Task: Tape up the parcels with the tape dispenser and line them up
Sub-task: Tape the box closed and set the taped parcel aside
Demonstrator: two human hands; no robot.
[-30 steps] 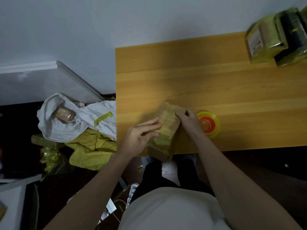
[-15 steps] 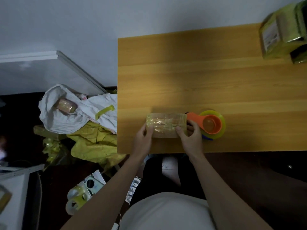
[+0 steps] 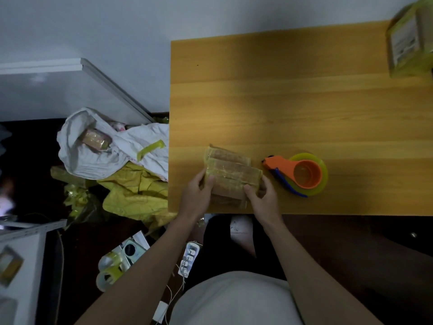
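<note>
Both hands gripped the brown parcel (image 3: pixel 230 175) by its ends, left hand (image 3: pixel 195 198) and right hand (image 3: pixel 263 199) with fingers curled round it just above the tabletop (image 3: pixel 281 102) near its front edge, seemingly to turn it, while the orange tape dispenser (image 3: pixel 297 174) lay just beside, within reach

parcels 3 (image 3: pixel 230 177) (image 3: pixel 408 41) (image 3: pixel 95 139) | tape dispenser 1 (image 3: pixel 302 174) | hands 2 (image 3: pixel 195 198) (image 3: pixel 263 199)

Parcel (image 3: pixel 230 177) between 2 hands

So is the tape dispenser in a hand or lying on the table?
Lying on the table: the tape dispenser sits untouched beside the parcel.
</note>
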